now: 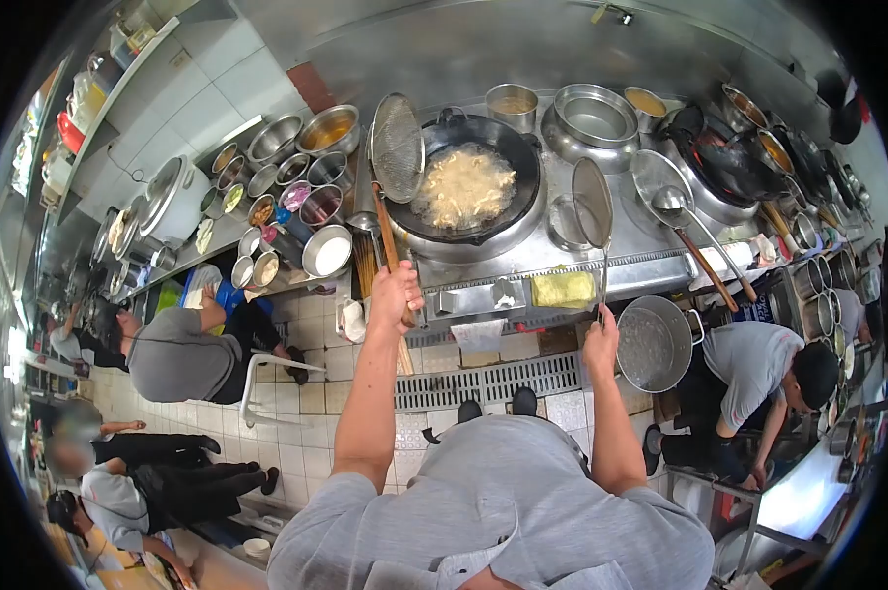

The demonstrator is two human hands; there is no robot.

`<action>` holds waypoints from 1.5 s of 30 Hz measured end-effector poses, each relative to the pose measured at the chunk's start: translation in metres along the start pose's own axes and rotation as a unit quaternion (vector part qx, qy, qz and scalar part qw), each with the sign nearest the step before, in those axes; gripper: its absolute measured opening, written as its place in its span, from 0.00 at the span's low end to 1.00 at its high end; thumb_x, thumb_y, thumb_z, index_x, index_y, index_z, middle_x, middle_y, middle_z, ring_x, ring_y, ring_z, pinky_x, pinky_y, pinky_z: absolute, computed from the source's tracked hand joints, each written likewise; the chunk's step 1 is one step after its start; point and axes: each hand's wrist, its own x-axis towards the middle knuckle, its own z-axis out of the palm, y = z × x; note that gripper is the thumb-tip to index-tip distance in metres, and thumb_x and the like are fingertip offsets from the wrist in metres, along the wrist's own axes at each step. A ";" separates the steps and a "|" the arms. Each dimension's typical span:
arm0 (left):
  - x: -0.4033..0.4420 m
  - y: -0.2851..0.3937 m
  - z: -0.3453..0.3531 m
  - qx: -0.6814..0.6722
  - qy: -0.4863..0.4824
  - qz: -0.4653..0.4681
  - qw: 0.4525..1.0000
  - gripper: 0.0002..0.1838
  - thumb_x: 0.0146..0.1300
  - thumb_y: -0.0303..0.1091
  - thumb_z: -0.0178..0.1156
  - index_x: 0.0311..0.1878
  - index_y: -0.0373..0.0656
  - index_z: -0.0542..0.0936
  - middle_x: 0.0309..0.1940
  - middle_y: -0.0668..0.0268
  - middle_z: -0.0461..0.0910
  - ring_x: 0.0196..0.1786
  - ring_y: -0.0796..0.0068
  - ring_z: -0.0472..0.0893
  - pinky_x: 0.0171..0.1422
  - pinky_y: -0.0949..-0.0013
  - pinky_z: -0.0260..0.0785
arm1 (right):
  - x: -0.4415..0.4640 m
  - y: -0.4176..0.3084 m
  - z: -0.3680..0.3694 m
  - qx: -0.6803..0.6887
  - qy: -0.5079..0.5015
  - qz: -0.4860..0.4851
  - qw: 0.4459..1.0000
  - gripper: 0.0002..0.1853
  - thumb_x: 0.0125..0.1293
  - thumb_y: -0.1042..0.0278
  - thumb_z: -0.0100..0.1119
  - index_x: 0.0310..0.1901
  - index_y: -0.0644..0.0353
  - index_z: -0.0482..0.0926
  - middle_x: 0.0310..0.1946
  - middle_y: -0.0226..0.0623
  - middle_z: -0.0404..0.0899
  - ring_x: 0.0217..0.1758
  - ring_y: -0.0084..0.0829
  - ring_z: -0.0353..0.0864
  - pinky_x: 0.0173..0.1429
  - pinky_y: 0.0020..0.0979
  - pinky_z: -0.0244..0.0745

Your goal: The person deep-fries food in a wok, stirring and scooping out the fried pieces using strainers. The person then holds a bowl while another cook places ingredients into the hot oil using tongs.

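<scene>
Frying pieces of food (465, 187) bubble in oil inside a black wok (523, 162) on the stove. My left hand (395, 297) is wrapped round the wooden handle of a large round strainer (399, 147), whose mesh is upright at the wok's left rim. In my right hand (601, 341) is the thin handle of a fine-mesh skimmer (591, 202), held above the steel counter right of the wok. Below the skimmer's mesh, partly covered by it, sits a small metal pot (566, 228). A yellow-green cloth (564, 289) lies on the stove's front edge between my hands.
Bowls of ingredients, one with white contents (327, 252), crowd the left counter. A large pot (654, 344) stands beside my right hand. Another strainer with a ladle (670, 200) and a second wok (739, 167) are at right. Several people are nearby, one person (183, 354) at left.
</scene>
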 end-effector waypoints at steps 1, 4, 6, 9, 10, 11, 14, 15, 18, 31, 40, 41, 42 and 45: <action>0.000 0.000 0.000 0.000 0.001 0.002 1.000 0.11 0.58 0.23 0.55 0.42 0.47 0.67 0.19 0.75 0.62 0.16 0.85 0.61 0.16 0.76 0.55 | -0.004 -0.014 -0.004 0.020 -0.008 0.026 0.999 0.23 0.67 0.78 0.44 0.64 0.64 0.70 0.37 0.41 0.77 0.37 0.30 0.75 0.43 0.31 0.70; -0.001 0.000 0.000 -0.003 0.004 0.003 1.000 0.11 0.59 0.23 0.55 0.41 0.47 0.67 0.19 0.75 0.62 0.16 0.85 0.61 0.16 0.77 0.55 | -0.011 -0.047 -0.019 0.062 -0.025 0.092 0.994 0.22 0.66 0.78 0.45 0.62 0.65 0.71 0.49 0.51 0.79 0.49 0.39 0.79 0.57 0.34 0.70; -0.002 0.000 -0.001 -0.009 0.000 -0.004 1.000 0.11 0.59 0.23 0.55 0.42 0.47 0.67 0.19 0.76 0.62 0.16 0.85 0.61 0.16 0.77 0.55 | -0.008 -0.044 -0.020 0.047 -0.017 0.072 0.996 0.22 0.67 0.78 0.45 0.63 0.64 0.71 0.45 0.48 0.79 0.44 0.35 0.78 0.53 0.33 0.71; -0.002 0.001 0.000 -0.009 -0.006 -0.001 1.000 0.11 0.59 0.23 0.55 0.42 0.46 0.67 0.19 0.76 0.62 0.16 0.86 0.61 0.16 0.77 0.55 | 0.000 -0.030 -0.017 0.023 0.000 0.014 1.000 0.22 0.67 0.78 0.46 0.64 0.64 0.71 0.41 0.45 0.79 0.37 0.30 0.76 0.47 0.32 0.72; -0.002 0.001 0.000 -0.007 -0.004 -0.001 1.000 0.10 0.59 0.23 0.55 0.42 0.45 0.68 0.19 0.76 0.62 0.16 0.86 0.62 0.16 0.77 0.55 | 0.000 -0.033 -0.017 0.023 0.002 0.003 1.000 0.22 0.68 0.78 0.45 0.64 0.64 0.71 0.40 0.44 0.78 0.36 0.29 0.76 0.45 0.32 0.72; -0.002 0.001 0.002 -0.005 -0.002 -0.001 1.000 0.09 0.60 0.24 0.55 0.41 0.45 0.69 0.19 0.76 0.62 0.16 0.86 0.62 0.16 0.77 0.55 | -0.002 -0.037 -0.018 0.035 -0.004 0.012 0.999 0.22 0.68 0.78 0.45 0.64 0.64 0.70 0.39 0.43 0.78 0.35 0.29 0.75 0.44 0.32 0.72; -0.001 0.001 0.004 -0.001 0.001 -0.003 1.000 0.08 0.61 0.24 0.56 0.41 0.45 0.70 0.18 0.76 0.62 0.16 0.86 0.62 0.16 0.78 0.55 | -0.007 -0.060 -0.023 0.085 -0.031 0.050 0.995 0.22 0.69 0.78 0.45 0.64 0.63 0.70 0.37 0.40 0.77 0.32 0.26 0.73 0.41 0.30 0.71; -0.001 0.001 0.005 0.000 0.001 -0.003 1.000 0.08 0.61 0.24 0.56 0.42 0.45 0.70 0.18 0.76 0.62 0.16 0.86 0.62 0.16 0.78 0.55 | -0.008 -0.062 -0.024 0.104 -0.042 0.064 0.992 0.22 0.69 0.78 0.45 0.64 0.63 0.70 0.37 0.38 0.77 0.31 0.25 0.72 0.40 0.29 0.71; -0.002 0.002 0.010 0.003 0.005 0.000 1.000 0.08 0.61 0.24 0.56 0.42 0.44 0.70 0.19 0.75 0.63 0.16 0.86 0.63 0.16 0.78 0.55 | -0.005 -0.058 -0.020 0.108 -0.035 0.040 0.993 0.22 0.69 0.78 0.45 0.64 0.63 0.70 0.35 0.36 0.76 0.29 0.22 0.70 0.38 0.27 0.70; 0.009 0.002 0.035 0.010 -0.027 -0.030 0.999 0.10 0.60 0.24 0.55 0.43 0.43 0.69 0.20 0.74 0.63 0.16 0.85 0.62 0.17 0.77 0.56 | 0.013 -0.051 -0.035 0.027 -0.022 0.002 0.999 0.22 0.69 0.76 0.44 0.64 0.65 0.70 0.55 0.54 0.77 0.56 0.45 0.78 0.60 0.35 0.69; 0.033 -0.042 0.154 0.028 -0.153 -0.086 0.984 0.10 0.61 0.24 0.56 0.45 0.43 0.70 0.19 0.75 0.63 0.16 0.86 0.61 0.17 0.76 0.56 | 0.025 -0.111 -0.080 0.046 0.022 -0.018 0.998 0.22 0.70 0.73 0.44 0.65 0.59 0.70 0.54 0.57 0.77 0.56 0.55 0.77 0.58 0.42 0.71; 0.035 -0.052 0.170 0.036 -0.160 -0.090 0.982 0.11 0.61 0.24 0.56 0.45 0.44 0.70 0.19 0.75 0.63 0.16 0.86 0.61 0.16 0.76 0.56 | 0.034 -0.107 -0.080 0.042 0.042 -0.054 0.997 0.22 0.70 0.73 0.44 0.65 0.59 0.70 0.54 0.57 0.77 0.56 0.56 0.77 0.58 0.42 0.71; 0.037 -0.060 0.187 0.055 -0.166 -0.090 0.981 0.11 0.60 0.23 0.56 0.45 0.44 0.69 0.19 0.75 0.62 0.16 0.86 0.61 0.16 0.76 0.55 | 0.044 -0.101 -0.075 0.037 0.058 -0.090 0.994 0.22 0.70 0.73 0.44 0.65 0.58 0.70 0.54 0.57 0.77 0.55 0.56 0.78 0.58 0.42 0.71; 0.037 -0.082 0.229 0.103 -0.179 -0.093 0.974 0.13 0.60 0.22 0.55 0.46 0.45 0.66 0.19 0.75 0.61 0.15 0.86 0.60 0.16 0.75 0.54 | 0.068 -0.102 -0.073 0.008 0.030 -0.092 0.995 0.22 0.69 0.74 0.45 0.64 0.59 0.71 0.53 0.57 0.78 0.56 0.55 0.77 0.58 0.43 0.71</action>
